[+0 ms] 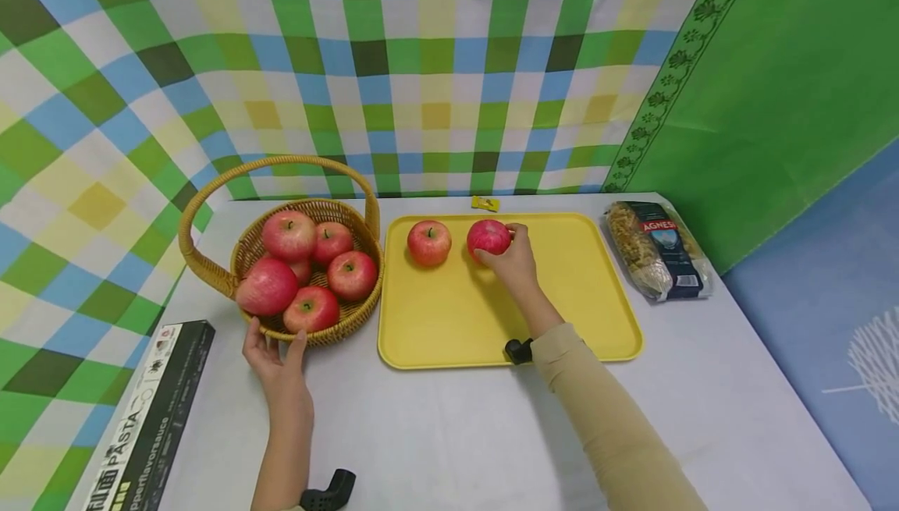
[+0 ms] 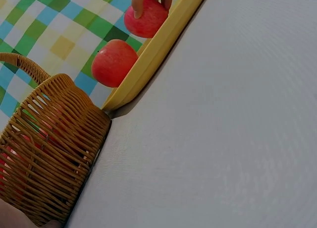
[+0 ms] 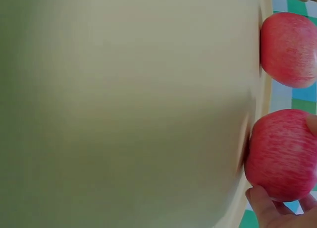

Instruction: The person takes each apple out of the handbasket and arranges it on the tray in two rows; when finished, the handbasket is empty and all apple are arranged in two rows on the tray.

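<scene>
On the right, my right hand point(image 1: 515, 261) holds a red apple point(image 1: 488, 236), thumb at its near side and fingers round its right. This apple is at the back of the yellow tray point(image 1: 449, 331); whether it touches the tray I cannot tell. Left of it another apple point(image 1: 429, 243) sits on the tray. My left hand point(image 1: 277, 363) grips the near edge of a wicker basket point(image 1: 361, 316), thumb and fingers spread along the rim. Several apples point(image 1: 310, 310) fill the basket, and its arched handle stands up. In the left wrist view the basket's woven side point(image 2: 54, 148) hides most of its apples.
A bag of pasta point(image 1: 656, 250) lies right of the tray. A long dark pasta box point(image 1: 151, 417) lies at the table's left edge. Behind the tray is a small yellow packet point(image 1: 485, 204). Checked cloth point(image 1: 435, 66) hangs along the back.
</scene>
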Demonstrator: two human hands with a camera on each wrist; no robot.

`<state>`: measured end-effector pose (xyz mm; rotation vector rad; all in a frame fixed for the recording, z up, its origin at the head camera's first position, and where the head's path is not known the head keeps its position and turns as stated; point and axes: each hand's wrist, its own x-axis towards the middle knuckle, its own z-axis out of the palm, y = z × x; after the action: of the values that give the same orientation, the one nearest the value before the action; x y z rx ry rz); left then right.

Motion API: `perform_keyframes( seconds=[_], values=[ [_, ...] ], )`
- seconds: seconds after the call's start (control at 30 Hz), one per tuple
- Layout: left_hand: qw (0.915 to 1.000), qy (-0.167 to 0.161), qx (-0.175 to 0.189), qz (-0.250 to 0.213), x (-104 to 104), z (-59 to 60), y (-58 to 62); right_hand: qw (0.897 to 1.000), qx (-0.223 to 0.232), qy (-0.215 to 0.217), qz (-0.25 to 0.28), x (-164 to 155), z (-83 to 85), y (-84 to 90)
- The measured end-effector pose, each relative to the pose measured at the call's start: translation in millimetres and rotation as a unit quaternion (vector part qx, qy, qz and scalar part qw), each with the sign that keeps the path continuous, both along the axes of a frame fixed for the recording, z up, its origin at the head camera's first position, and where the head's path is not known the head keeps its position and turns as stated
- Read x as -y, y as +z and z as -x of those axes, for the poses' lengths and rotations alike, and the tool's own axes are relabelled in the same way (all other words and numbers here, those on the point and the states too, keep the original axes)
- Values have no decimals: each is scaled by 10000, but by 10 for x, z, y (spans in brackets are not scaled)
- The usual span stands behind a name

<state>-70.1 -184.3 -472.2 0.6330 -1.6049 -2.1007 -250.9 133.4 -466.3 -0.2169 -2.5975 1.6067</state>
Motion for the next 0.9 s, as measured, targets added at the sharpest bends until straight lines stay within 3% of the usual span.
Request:
perform_keyframes(
  seconds=[0.9],
  values=[
    [10000, -50, 23, -56, 13, -1, -17, 9991, 49, 344, -241, 85, -5, 29]
  ],
)
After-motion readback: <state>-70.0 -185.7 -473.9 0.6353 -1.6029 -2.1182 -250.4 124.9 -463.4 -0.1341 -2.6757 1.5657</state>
